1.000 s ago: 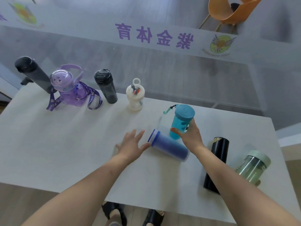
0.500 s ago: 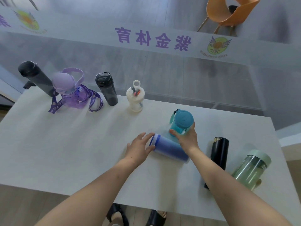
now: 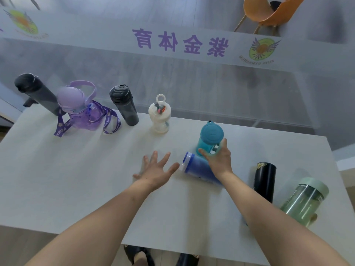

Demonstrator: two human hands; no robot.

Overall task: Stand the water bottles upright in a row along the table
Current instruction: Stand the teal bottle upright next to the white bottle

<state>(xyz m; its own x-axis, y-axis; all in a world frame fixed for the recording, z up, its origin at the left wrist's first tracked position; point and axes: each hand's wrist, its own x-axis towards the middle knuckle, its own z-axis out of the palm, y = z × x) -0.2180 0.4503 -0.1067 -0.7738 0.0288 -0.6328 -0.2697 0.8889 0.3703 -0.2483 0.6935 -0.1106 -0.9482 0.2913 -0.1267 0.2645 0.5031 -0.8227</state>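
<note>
Four bottles stand along the far edge of the table point(image 3: 76, 179): a black one point(image 3: 36, 93), a purple one with a strap point(image 3: 76, 110), a dark grey one point(image 3: 124, 106) and a small white one point(image 3: 159, 120). My right hand point(image 3: 217, 160) grips the lower body of a teal bottle point(image 3: 211, 135), which is upright with its lid facing me. Just in front of it lies a blue bottle point(image 3: 196, 167) on its side. My left hand point(image 3: 155, 171) hovers open, fingers spread, beside the blue bottle's cap. A black bottle point(image 3: 265, 179) and a green bottle point(image 3: 303, 200) lie at the right.
A glass wall with purple lettering runs right behind the table's far edge. An orange chair point(image 3: 269, 12) stands beyond it. The table's right edge is close to the green bottle. Shoes show under the near edge.
The teal bottle has gone from tilted in my right hand to upright, a little farther back. My left hand touched the blue bottle's cap, then drew back with fingers spread.
</note>
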